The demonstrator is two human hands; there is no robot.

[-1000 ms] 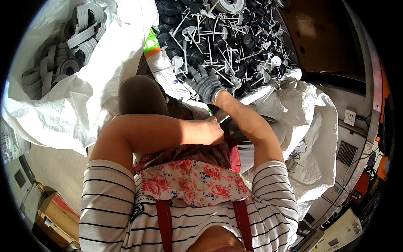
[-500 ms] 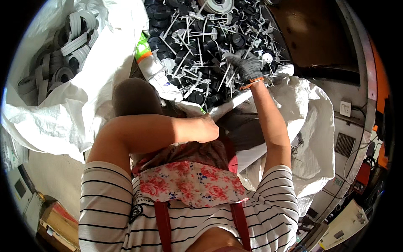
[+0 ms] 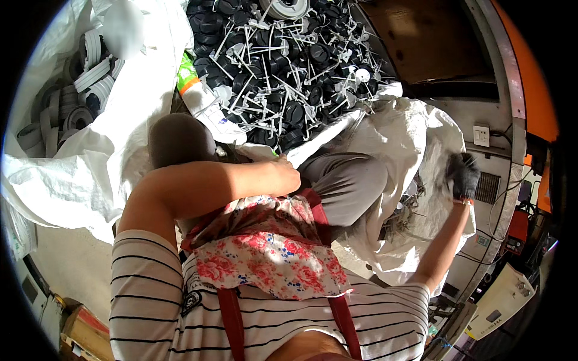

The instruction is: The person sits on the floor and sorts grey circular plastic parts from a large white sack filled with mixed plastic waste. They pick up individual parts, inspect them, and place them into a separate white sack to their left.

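My left hand (image 3: 286,177) is bare and curled closed at the near edge of a white woven sack (image 3: 322,139). Whatever its fingers hold is hidden from view. That sack's mouth is heaped with black round plastic caps (image 3: 294,112) and thin white plastic sprues (image 3: 283,90). Far off to the right, my right hand (image 3: 462,176) wears a dark grey glove with an orange cuff. It hovers at the outer side of a second white sack (image 3: 415,129), smeared by motion, so its fingers cannot be made out. White and grey scraps (image 3: 404,210) show inside this sack's opening.
On the left a large white sack (image 3: 141,111) holds grey ring-shaped parts (image 3: 78,117). A grey ring (image 3: 286,8) tops the far end of the cap heap. A wall socket (image 3: 481,135) and a cable are beyond the right sack. A cardboard box (image 3: 90,331) stands lower left.
My right hand has left the heap of caps and sprues and swung right, past the second sack. My left hand stays by the sack edge. The whole view has shifted slightly.
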